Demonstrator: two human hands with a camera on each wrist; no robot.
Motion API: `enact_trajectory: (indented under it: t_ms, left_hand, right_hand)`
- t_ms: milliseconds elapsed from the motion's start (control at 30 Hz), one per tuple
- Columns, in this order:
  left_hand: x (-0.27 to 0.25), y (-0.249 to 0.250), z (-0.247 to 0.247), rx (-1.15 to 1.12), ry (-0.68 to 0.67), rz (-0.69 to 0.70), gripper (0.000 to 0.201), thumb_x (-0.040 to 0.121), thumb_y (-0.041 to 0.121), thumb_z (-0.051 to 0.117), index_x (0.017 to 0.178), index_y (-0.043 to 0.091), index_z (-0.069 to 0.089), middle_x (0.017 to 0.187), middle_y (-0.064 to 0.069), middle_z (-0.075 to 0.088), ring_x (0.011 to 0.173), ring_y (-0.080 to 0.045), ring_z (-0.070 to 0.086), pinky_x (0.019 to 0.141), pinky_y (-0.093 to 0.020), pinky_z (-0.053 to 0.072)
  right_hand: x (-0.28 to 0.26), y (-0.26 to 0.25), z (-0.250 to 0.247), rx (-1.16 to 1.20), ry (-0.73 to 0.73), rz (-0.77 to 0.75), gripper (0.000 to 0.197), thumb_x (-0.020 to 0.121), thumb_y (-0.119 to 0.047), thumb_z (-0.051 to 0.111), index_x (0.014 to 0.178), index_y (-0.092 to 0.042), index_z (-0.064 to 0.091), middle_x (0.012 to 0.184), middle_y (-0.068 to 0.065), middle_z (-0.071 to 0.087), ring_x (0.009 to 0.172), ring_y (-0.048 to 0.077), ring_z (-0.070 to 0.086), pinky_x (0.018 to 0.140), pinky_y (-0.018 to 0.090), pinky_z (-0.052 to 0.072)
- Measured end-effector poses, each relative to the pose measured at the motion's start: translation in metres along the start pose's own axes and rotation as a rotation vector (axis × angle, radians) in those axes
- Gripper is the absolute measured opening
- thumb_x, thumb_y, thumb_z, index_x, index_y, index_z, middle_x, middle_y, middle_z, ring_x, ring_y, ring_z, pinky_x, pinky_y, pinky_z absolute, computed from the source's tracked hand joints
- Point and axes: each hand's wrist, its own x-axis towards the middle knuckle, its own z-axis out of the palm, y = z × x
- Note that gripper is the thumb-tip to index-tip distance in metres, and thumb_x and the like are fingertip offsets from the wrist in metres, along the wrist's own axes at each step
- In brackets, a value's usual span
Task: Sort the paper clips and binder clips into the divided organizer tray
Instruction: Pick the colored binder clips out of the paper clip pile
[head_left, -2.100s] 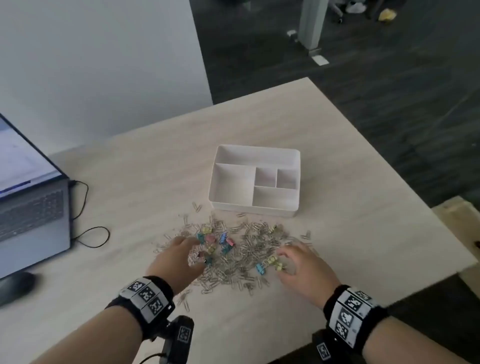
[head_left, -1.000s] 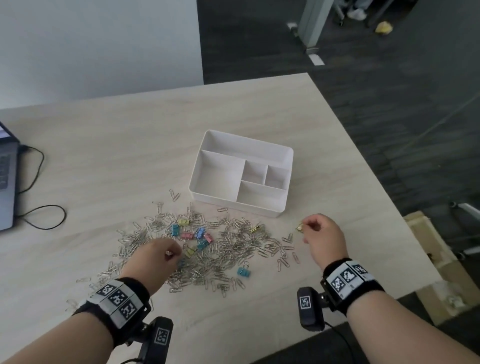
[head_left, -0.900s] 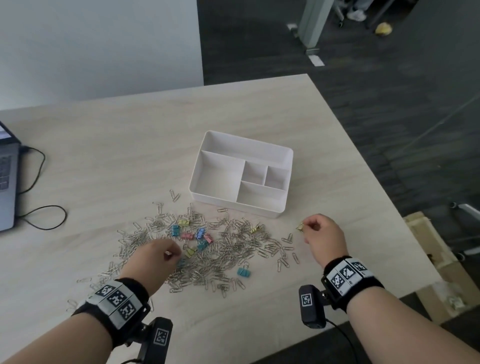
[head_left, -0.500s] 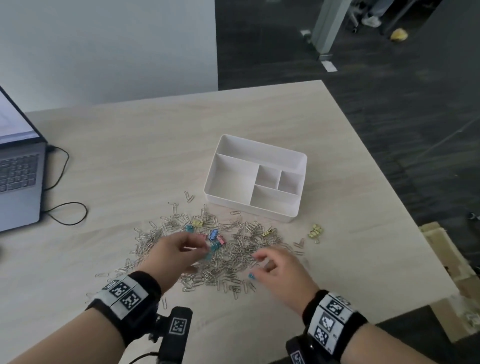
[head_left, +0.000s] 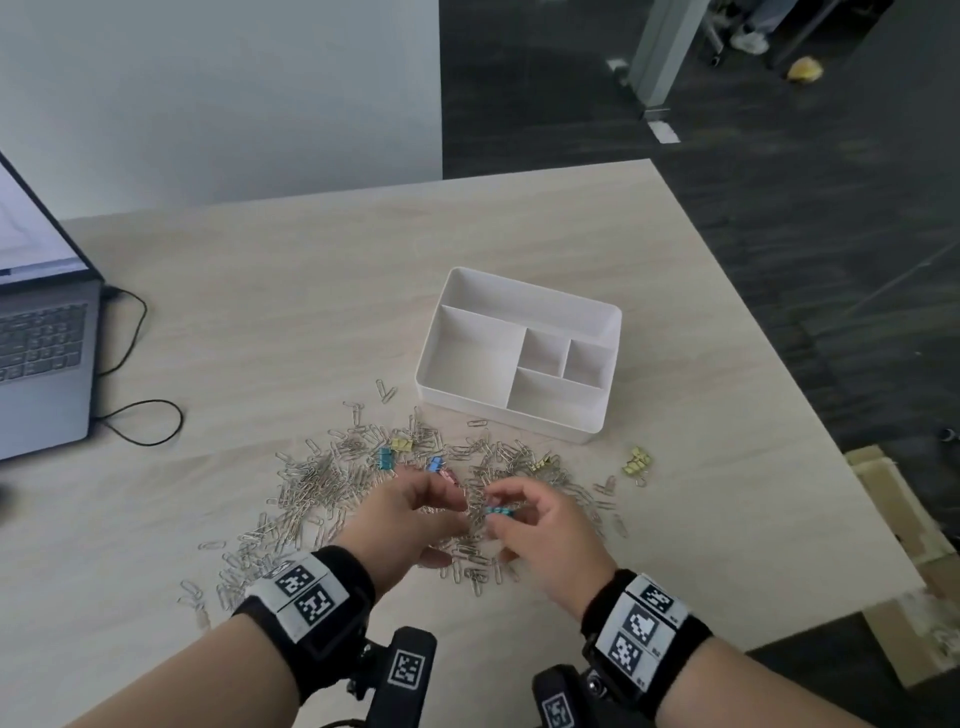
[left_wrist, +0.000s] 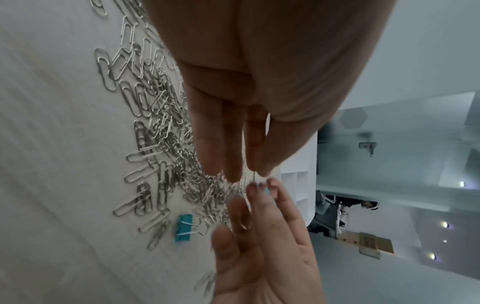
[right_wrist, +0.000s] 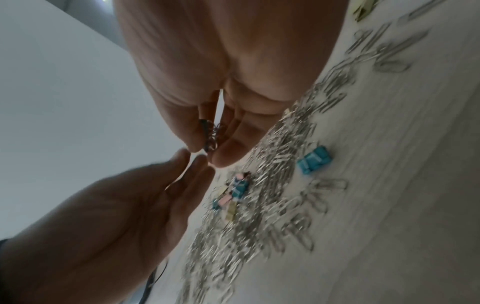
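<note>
Well, no brand or readable word showed anywhere, only black-and-white square marker tags on the two wristbands and the cameras under them. Over the heap of silver paper clips (head_left: 332, 488) both hands met, fingertips nearly touching. The right hand (head_left: 545, 535) had its thumb and fingers (head_left: 506, 491) curled in, pinching a teal binder clip (head_left: 500, 512) lifted just above the pile; the right wrist view showed a snarl of wire caught between those same fingertips. The left hand (head_left: 402, 519) hung palm toward the right one, its fingers long and loosely bent with small gaps between them, and I could not tell whether they had hold of any clip. Both wrists hovered off the surface (head_left: 519, 218), forearms coming in from the near edge. More coloured binder clips (head_left: 387, 457) lay mixed into the far side of the heap, and a yellow cluster (head_left: 636, 462) sat apart to the right. Beyond the pile stood the white divided organizer tray (head_left: 605, 332), nothing visible in its compartments. A laptop (head_left: 47, 364) sat at far left.
</note>
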Motion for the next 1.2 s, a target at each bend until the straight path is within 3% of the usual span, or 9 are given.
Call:
enact_trajectory:
  t_ms: [133,267,333,467,600,667,900,1033,1200]
  left_hand:
    - [0.005,-0.007,-0.016,0.224,0.107,0.045,0.014,0.084,0.008,0.071,0.079,0.021,0.070,0.089,-0.001,0.071,0.074,-0.024,0.072,0.060,-0.037,0.062]
    - [0.012,-0.008,-0.043,0.472,0.270,0.087,0.011,0.088,0.018,0.068,0.086,0.029,0.067,0.093,0.011,0.068,0.055,-0.016,0.061,0.047,-0.023,0.050]
    - [0.020,-0.007,-0.057,0.514,0.322,0.091,0.011,0.087,0.020,0.068,0.091,0.029,0.066,0.099,0.012,0.065,0.057,-0.010,0.058,0.048,-0.021,0.045]
    - [0.040,-0.005,-0.070,0.724,0.337,0.113,0.032,0.083,0.025,0.070,0.113,0.031,0.060,0.117,0.007,0.056,0.085,-0.011,0.063,0.071,-0.022,0.048]
    - [0.051,0.002,-0.061,0.964,0.232,0.127,0.048,0.086,0.032,0.063,0.133,0.036,0.049,0.136,0.008,0.043,0.068,-0.003,0.062,0.055,-0.017,0.049]
    - [0.053,0.003,-0.056,1.050,0.187,0.158,0.049,0.089,0.039,0.059,0.136,0.036,0.045,0.138,0.009,0.042,0.072,-0.003,0.061,0.061,-0.022,0.055]
    - [0.055,0.002,-0.045,1.121,0.119,0.153,0.063,0.080,0.067,0.057,0.135,0.039,0.046,0.134,0.012,0.042,0.095,-0.010,0.059,0.079,-0.032,0.056]
    - [0.054,-0.004,-0.040,1.086,0.099,0.177,0.045,0.085,0.048,0.065,0.127,0.034,0.057,0.130,0.008,0.046,0.094,-0.013,0.060,0.085,-0.032,0.056]
    - [0.052,-0.012,-0.042,0.955,0.156,0.221,0.010,0.088,0.020,0.063,0.092,0.023,0.072,0.106,0.007,0.051,0.086,-0.012,0.058,0.086,-0.032,0.055]
  right_hand:
    - [0.006,0.011,-0.053,-0.191,0.303,-0.037,0.019,0.091,-0.018,0.068,0.106,-0.029,0.065,0.101,-0.007,0.069,0.076,0.008,0.065,0.063,0.023,0.054]
    - [0.020,0.037,-0.110,-0.318,0.604,-0.021,0.018,0.087,-0.020,0.071,0.100,-0.030,0.065,0.104,-0.009,0.067,0.096,0.015,0.065,0.083,0.035,0.054]
    - [0.026,0.049,-0.131,-0.389,0.638,0.039,0.018,0.085,-0.022,0.073,0.098,-0.029,0.064,0.107,-0.004,0.065,0.099,0.019,0.063,0.090,0.040,0.052]
    - [0.033,0.065,-0.144,-0.443,0.639,0.116,0.027,0.082,-0.014,0.074,0.107,-0.020,0.068,0.116,0.010,0.064,0.094,0.020,0.061,0.091,0.035,0.049]
    - [0.028,0.060,-0.130,-0.469,0.722,0.085,0.043,0.082,-0.012,0.075,0.124,-0.016,0.063,0.132,0.009,0.047,0.090,0.015,0.051,0.091,0.031,0.043]
    - [0.024,0.053,-0.119,-0.467,0.773,0.021,0.041,0.082,-0.011,0.074,0.121,-0.018,0.063,0.131,0.006,0.043,0.087,0.015,0.052,0.087,0.031,0.044]
    - [0.028,0.035,-0.066,-0.720,0.295,-0.265,0.030,0.089,-0.021,0.067,0.117,-0.029,0.063,0.118,-0.014,0.046,0.062,0.006,0.055,0.068,0.025,0.056]
    - [0.047,0.033,-0.048,-0.806,0.217,-0.287,0.041,0.091,-0.018,0.065,0.129,-0.031,0.059,0.126,-0.014,0.046,0.070,0.001,0.056,0.070,0.021,0.053]
    - [0.057,0.035,-0.047,-0.786,0.230,-0.204,0.027,0.092,-0.013,0.062,0.116,-0.023,0.069,0.116,-0.008,0.056,0.089,0.008,0.059,0.084,0.025,0.051]
